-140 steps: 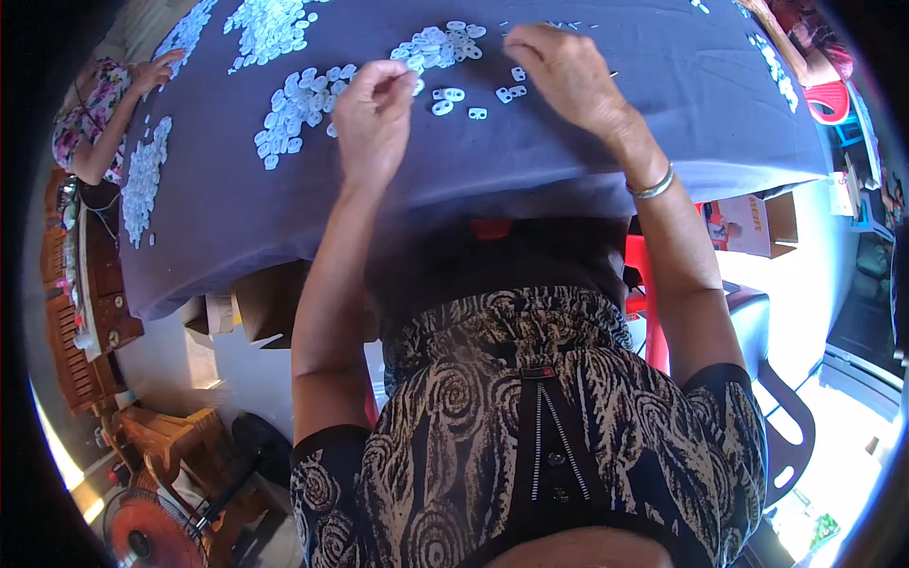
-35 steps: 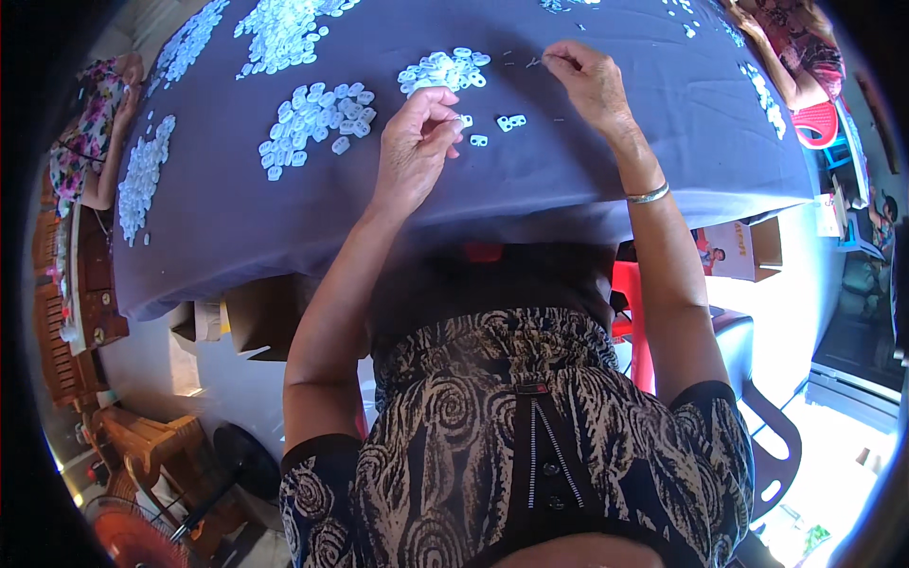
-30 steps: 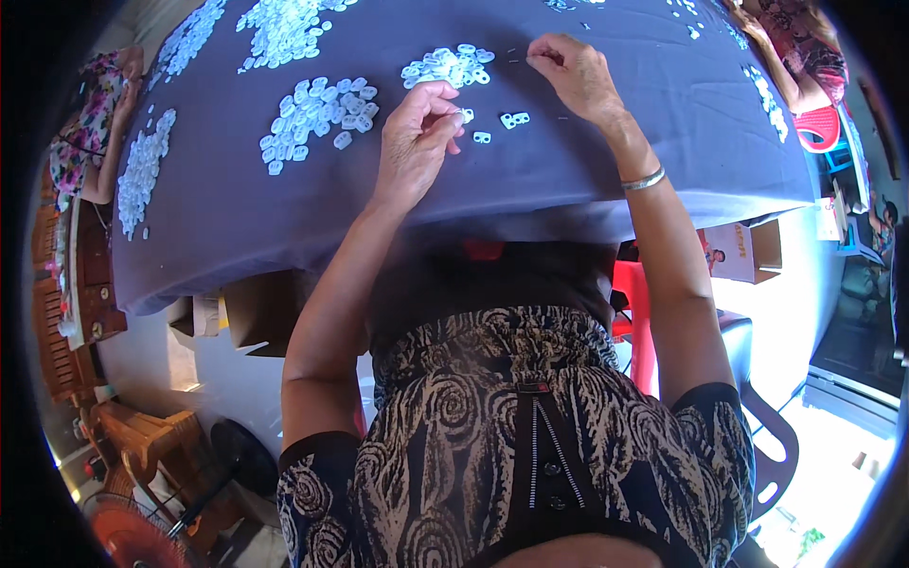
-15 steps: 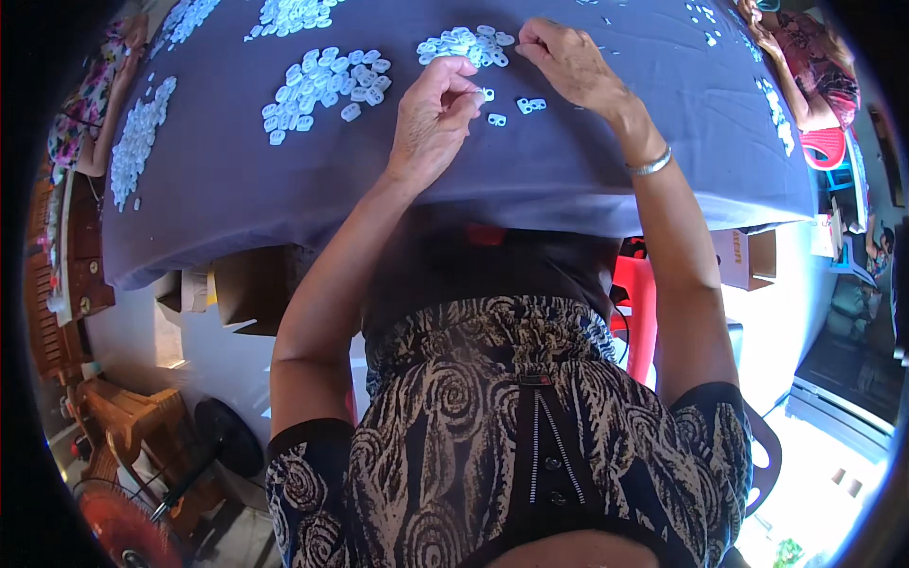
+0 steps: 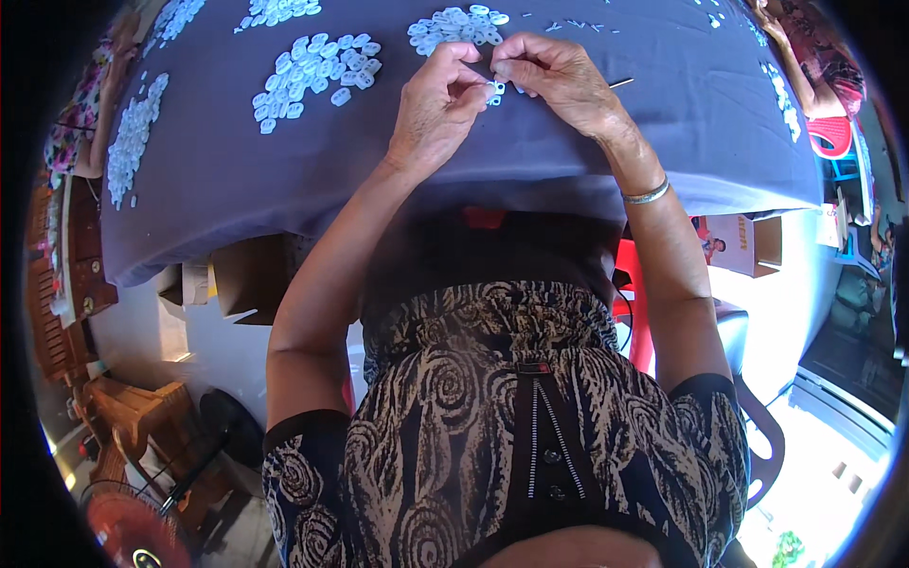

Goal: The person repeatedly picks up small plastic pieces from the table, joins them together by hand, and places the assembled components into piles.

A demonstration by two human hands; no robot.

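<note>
My left hand and my right hand meet over the grey-blue tablecloth, fingertips pinched together on a small white plastic piece. A thin stick-like tool pokes out from behind my right hand. Just beyond my fingers lies a cluster of small white pieces, and a larger cluster lies to the left.
More white clusters line the cloth's left edge and far right. Another person's arm reaches in at the top right, by a red stool. Cardboard boxes sit under the table; wooden furniture stands lower left.
My hands have come together from apart. My right hand drew back from the far cluster and now pinches the small white piece with my left.
</note>
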